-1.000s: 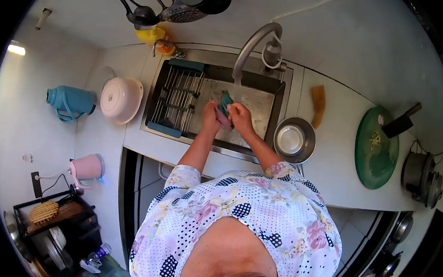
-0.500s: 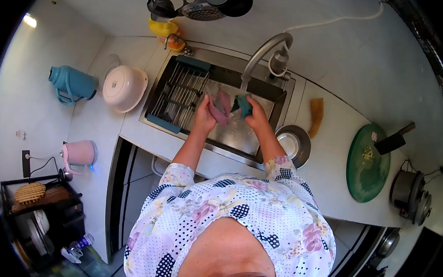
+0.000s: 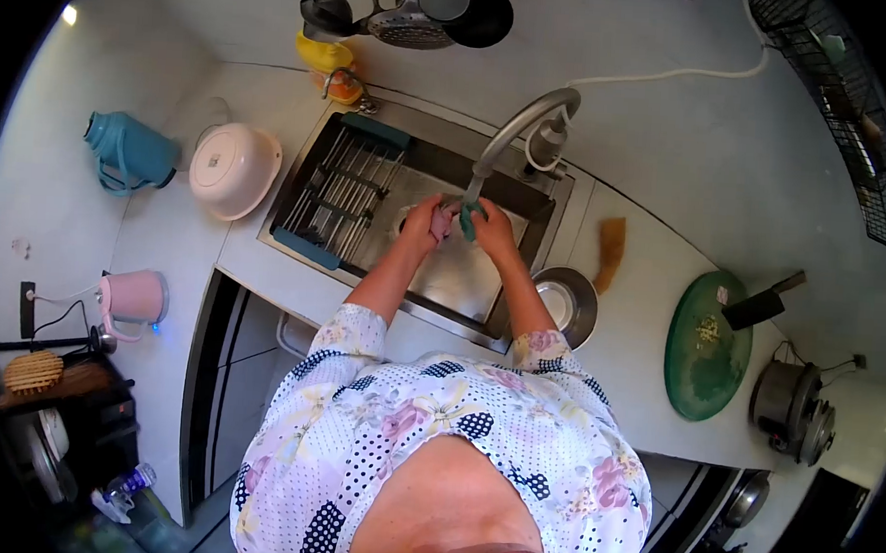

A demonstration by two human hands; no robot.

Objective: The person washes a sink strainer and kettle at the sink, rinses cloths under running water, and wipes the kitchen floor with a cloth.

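Over the sink [image 3: 456,277], my left hand [image 3: 420,223] is closed on a bunched pink cloth [image 3: 442,223]. Facing it, my right hand [image 3: 495,229] grips a green cloth [image 3: 469,219]. Both cloths are close together right beneath the spout of the curved faucet [image 3: 516,130]. Part of each cloth is hidden by the fingers. To the left of my hands, a metal drying rack [image 3: 342,196] with blue-green ends spans the basin.
A metal bowl [image 3: 584,309] and a brown strip [image 3: 612,253] lie right of the sink. Farther right, a cleaver [image 3: 757,308] overlaps a green cutting board [image 3: 693,375] bearing chopped bits. A pink basin [image 3: 236,171] stands left, and ladles [image 3: 326,15] hang above.
My hands have drawn closer together under the spout, and the cloths, spread wider before, are now more bunched. The whole view has shifted slightly.
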